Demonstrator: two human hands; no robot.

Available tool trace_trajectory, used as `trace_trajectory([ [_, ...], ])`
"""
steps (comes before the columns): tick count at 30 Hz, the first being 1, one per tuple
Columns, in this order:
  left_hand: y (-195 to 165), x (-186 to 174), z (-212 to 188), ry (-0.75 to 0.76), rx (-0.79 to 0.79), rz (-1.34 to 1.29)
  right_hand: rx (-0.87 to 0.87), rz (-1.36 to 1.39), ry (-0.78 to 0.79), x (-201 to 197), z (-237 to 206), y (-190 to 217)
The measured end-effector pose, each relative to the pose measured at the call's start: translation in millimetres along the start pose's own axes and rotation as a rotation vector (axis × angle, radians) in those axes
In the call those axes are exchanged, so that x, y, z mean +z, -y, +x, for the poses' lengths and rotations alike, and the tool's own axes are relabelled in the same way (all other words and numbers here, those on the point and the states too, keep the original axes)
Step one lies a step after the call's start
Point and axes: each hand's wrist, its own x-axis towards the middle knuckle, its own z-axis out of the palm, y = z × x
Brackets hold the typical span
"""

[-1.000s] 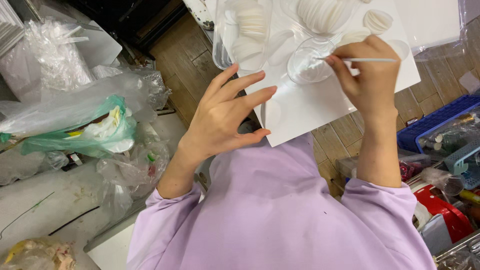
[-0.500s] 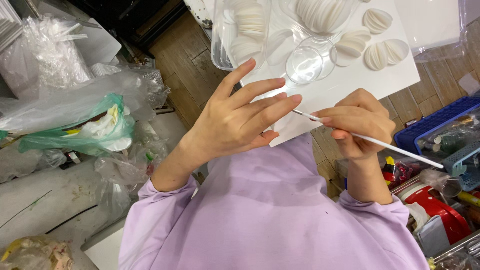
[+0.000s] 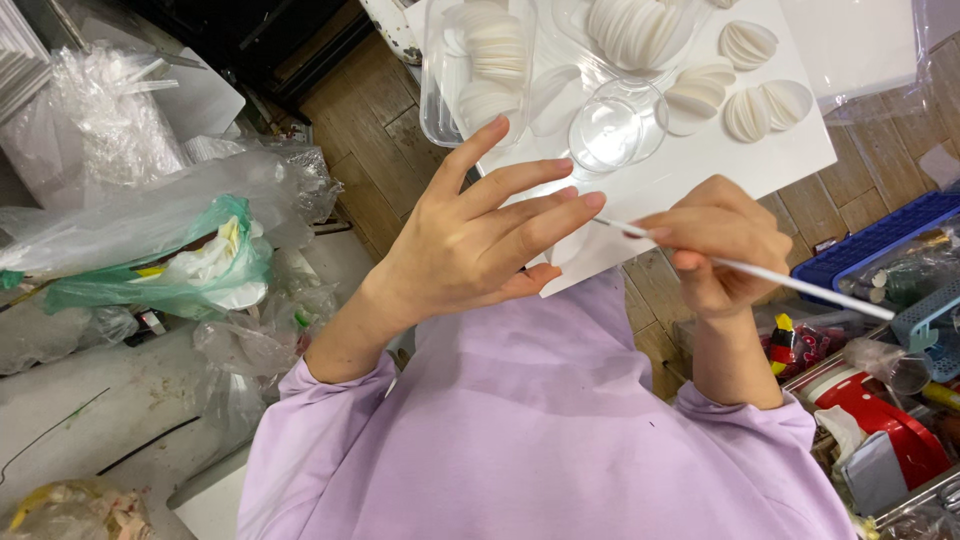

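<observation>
My left hand [image 3: 470, 240] is raised over the near edge of a white board [image 3: 700, 165], fingers spread and holding nothing that I can see. My right hand [image 3: 720, 245] pinches a thin white stick [image 3: 800, 283], and the stick's tip touches my left index fingertip. On the board lie folded white discs [image 3: 750, 110], a fanned stack of discs [image 3: 640, 30] and a small clear plastic cup [image 3: 610, 130]. A clear tray [image 3: 480, 60] holding more white discs sits at the board's left end. Lilac sleeves cover both of my arms.
Crumpled clear and green plastic bags [image 3: 150, 260] pile up on the left. A blue basket [image 3: 880, 240] and a red container [image 3: 880, 430] with small items stand on the right. Brown wooden flooring [image 3: 370, 110] shows beneath the board.
My right hand left the clear cup and drew back toward me with the stick. The stick's tip now meets my left fingertips, and my left hand shifted slightly right.
</observation>
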Motion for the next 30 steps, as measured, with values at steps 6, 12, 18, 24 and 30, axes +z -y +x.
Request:
trace_trajectory([
  [6, 1, 2, -2, -0.032, 0.000, 0.020, -0.038, 0.243, 0.053, -2, -12, -6],
  [12, -11, 18, -9, -0.102, 0.050, -0.133, 0.435, 0.661, -0.066, 14, -45, -11],
  [18, -25, 48, -5, -0.174, 0.069, -0.201, 0.726, 0.989, 0.007, 10, -70, -13],
  [24, -31, 64, 17, -0.182, 0.003, -0.182, 0.894, 0.858, -0.052, -23, -73, -32],
  [30, -18, 61, 33, -0.173, -0.184, -0.142, 0.824, 0.856, -0.093, -52, -65, -62],
])
